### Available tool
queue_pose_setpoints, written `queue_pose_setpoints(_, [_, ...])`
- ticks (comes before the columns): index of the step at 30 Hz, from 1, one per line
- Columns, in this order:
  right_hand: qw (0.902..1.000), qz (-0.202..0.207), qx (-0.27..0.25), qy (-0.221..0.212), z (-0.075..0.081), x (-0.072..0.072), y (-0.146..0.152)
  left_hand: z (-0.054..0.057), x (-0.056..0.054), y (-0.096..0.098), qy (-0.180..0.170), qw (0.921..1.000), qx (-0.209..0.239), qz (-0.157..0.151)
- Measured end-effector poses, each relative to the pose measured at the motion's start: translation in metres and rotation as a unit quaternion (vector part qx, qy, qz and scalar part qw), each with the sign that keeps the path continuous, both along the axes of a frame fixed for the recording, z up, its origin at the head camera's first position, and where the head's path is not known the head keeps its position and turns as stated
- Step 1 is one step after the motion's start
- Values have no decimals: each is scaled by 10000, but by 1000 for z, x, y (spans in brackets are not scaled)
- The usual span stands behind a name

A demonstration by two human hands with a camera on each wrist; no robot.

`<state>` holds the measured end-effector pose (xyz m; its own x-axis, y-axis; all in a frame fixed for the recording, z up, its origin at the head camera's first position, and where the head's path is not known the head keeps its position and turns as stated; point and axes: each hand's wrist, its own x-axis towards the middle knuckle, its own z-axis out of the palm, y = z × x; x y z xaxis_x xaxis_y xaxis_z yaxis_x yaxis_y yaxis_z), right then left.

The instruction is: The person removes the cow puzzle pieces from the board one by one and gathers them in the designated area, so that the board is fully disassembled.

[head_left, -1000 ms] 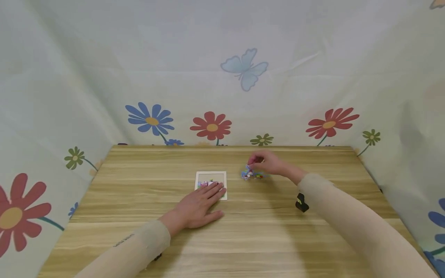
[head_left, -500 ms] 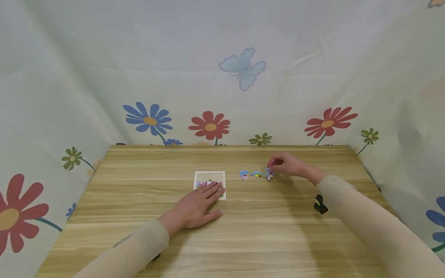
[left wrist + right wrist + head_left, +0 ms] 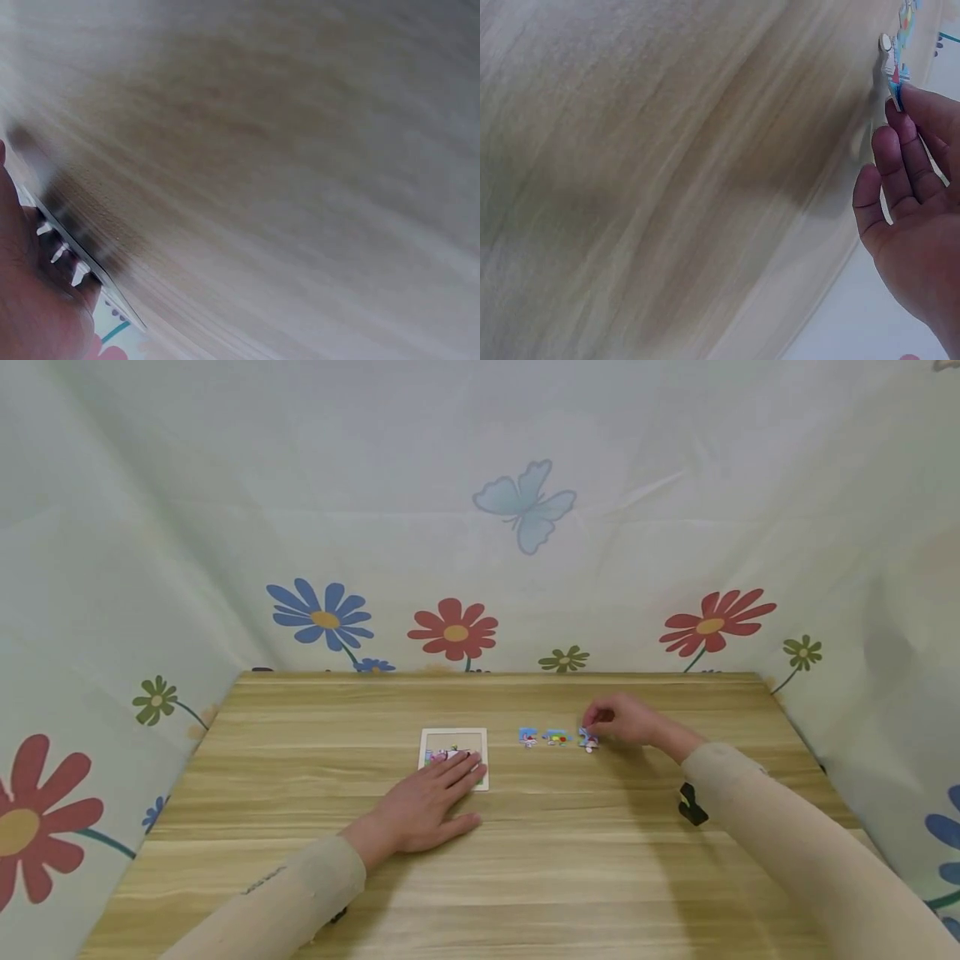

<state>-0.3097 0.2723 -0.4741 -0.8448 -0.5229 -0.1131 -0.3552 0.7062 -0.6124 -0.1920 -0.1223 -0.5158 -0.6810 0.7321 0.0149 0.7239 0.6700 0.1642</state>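
Stretching well past both hands to either side, the wood-grain table [image 3: 555,877] ends at a straight far edge [image 3: 495,674] before the flowered backdrop [image 3: 360,510]. Beside the pale-framed puzzle tray [image 3: 454,731] lie a blue-topped piece [image 3: 528,737] and a yellow-and-red piece [image 3: 557,738], side by side. At the row's right end, the right hand [image 3: 626,720] pinches a knobbed blue piece [image 3: 588,742] between thumb and fingers; the left hand [image 3: 426,803], fingers straight, covers the tray's near part.
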Motion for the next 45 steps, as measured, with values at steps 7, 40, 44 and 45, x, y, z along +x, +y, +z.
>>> queue_pose_setpoints(7, [9996, 47, 6, 266, -5, 0, -2, 0, 0, 0, 29, 10000, -52, 9])
queue_pose_setpoints(40, [9941, 909, 136, 576, 24, 2, -98, 4, 11, 3, 209, 9993, -56, 303])
queue_pose_setpoints(44, [9914, 1209, 101, 486, 27, 2, -124, 5, 20, 6, 275, 9982, 21, 538])
queue_pose_setpoints(45, [9907, 1276, 117, 469, 28, 2, -131, 5, 22, 6, 262, 9979, 46, 589])
